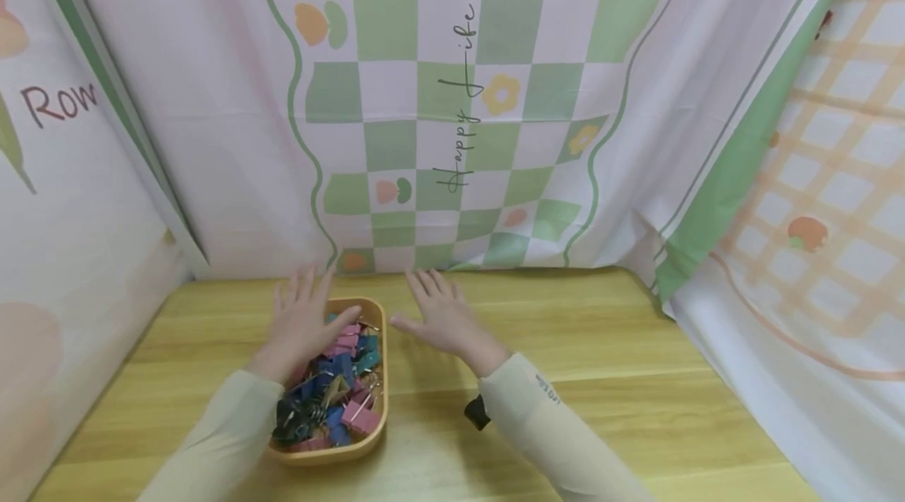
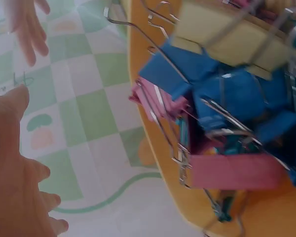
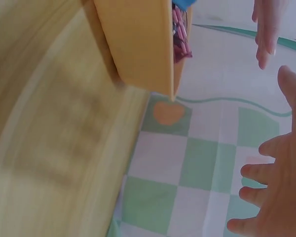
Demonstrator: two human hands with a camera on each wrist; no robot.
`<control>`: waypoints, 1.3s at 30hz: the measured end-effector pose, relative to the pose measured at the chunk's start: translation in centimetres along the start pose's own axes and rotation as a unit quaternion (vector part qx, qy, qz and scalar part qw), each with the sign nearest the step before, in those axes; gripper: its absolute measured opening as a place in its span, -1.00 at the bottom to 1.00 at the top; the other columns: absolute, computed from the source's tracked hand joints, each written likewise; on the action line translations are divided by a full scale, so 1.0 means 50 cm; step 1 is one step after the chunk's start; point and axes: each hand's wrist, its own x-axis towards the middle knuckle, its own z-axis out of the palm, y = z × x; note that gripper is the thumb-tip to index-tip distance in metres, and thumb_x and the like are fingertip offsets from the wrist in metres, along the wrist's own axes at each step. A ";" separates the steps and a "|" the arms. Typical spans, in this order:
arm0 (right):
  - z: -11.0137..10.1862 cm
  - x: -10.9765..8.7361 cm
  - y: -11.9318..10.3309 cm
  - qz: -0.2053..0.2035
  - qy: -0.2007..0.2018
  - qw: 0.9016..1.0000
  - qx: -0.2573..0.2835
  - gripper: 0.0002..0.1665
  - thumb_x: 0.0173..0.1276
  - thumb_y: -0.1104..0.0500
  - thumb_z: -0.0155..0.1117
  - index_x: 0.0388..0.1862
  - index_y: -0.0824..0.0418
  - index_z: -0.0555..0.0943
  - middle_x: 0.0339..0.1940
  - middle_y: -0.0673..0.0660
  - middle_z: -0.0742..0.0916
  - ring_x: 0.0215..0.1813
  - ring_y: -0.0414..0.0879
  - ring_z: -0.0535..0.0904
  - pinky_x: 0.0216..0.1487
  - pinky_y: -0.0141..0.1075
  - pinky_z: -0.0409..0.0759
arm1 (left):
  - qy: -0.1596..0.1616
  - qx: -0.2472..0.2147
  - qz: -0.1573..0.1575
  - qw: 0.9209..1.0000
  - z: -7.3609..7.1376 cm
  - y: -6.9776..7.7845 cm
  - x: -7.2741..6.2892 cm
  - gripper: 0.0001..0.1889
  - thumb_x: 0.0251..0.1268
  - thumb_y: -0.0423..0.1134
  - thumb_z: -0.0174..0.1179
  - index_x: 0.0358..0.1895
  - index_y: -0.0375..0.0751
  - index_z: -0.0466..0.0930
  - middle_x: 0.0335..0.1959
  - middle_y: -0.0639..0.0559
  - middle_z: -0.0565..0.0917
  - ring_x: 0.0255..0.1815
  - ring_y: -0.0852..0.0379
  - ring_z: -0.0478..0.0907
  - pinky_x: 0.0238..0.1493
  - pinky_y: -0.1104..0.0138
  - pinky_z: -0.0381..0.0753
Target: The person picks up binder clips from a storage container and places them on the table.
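Binder clips (image 1: 361,417) heaped in orange tray (image 1: 385,384) on counter (image 1: 601,392), tray's long axis near-to-far, left of right hand (image 1: 445,320). Left hand (image 1: 300,327) nearer, over tray's far-left side. Both hands' fingers spread wide, holding nothing.

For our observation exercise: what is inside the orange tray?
The orange tray holds heaped binder clips, including pink, blue and teal ones. In the head view, the left hand and sleeve cover part of it; whatever lies beneath the top clips is hidden.
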 end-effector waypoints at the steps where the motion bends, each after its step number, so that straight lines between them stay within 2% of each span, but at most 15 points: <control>1: 0.003 -0.001 -0.002 -0.003 0.000 1.000 0.002 0.01 0.29 -0.41 -0.16 0.50 0.12 -0.16 0.48 0.16 0.02 0.45 0.12 -0.17 0.34 0.12 -0.21 | -0.001 -0.002 0.003 1.000 0.000 -0.005 -0.004 -0.07 0.24 0.32 -0.12 0.46 -0.24 -0.22 0.44 -0.31 -0.31 0.38 -0.27 -0.50 0.25 -0.13 -0.57; 7: 0.021 -0.008 -0.018 -0.020 -0.010 1.000 0.008 0.03 0.27 -0.42 -0.16 0.49 0.14 -0.14 0.47 0.18 0.05 0.44 0.12 -0.11 0.35 0.08 -0.17 | 0.000 -0.013 0.018 1.000 0.009 -0.042 -0.022 -0.07 0.26 0.24 -0.02 0.45 -0.30 -0.21 0.43 -0.32 -0.30 0.40 -0.26 -0.47 0.27 -0.17 -0.49; 17: 0.061 -0.015 -0.031 -0.035 -0.036 0.998 0.031 0.04 0.26 -0.42 -0.13 0.49 0.13 -0.13 0.47 0.16 0.04 0.45 0.09 -0.17 0.36 0.04 -0.20 | -0.005 -0.044 0.004 0.999 0.008 -0.082 -0.053 -0.09 0.29 0.16 0.00 0.43 -0.36 -0.25 0.40 -0.43 -0.26 0.36 -0.40 -0.37 0.26 -0.20 -0.43; 23: 0.083 -0.021 -0.043 -0.040 -0.047 0.997 0.039 0.03 0.26 -0.41 -0.10 0.49 0.14 -0.09 0.47 0.17 0.05 0.45 0.09 -0.14 0.37 0.02 -0.17 | -0.012 -0.033 0.008 0.999 0.004 -0.106 -0.072 -0.09 0.30 0.15 -0.01 0.42 -0.42 -0.23 0.38 -0.48 -0.23 0.34 -0.44 -0.30 0.25 -0.24 -0.34; 32: 0.111 -0.035 -0.046 -0.049 -0.041 0.996 0.066 0.05 0.22 -0.43 -0.06 0.49 0.12 -0.07 0.46 0.18 0.10 0.44 0.12 -0.10 0.36 0.03 -0.15 | -0.033 -0.022 0.003 0.999 0.017 -0.146 -0.103 -0.07 0.29 0.21 -0.04 0.40 -0.47 -0.19 0.36 -0.51 -0.18 0.33 -0.48 -0.26 0.23 -0.27 -0.29; 39: 0.128 -0.038 -0.045 -0.057 -0.045 0.994 0.079 0.01 0.24 -0.36 0.02 0.48 0.15 -0.02 0.45 0.20 0.11 0.44 0.15 -0.09 0.37 0.03 -0.13 | -0.037 -0.021 0.019 0.999 0.028 -0.170 -0.125 -0.13 0.32 0.13 -0.03 0.37 -0.54 -0.13 0.34 -0.54 -0.12 0.31 -0.50 -0.19 0.23 -0.25 -0.20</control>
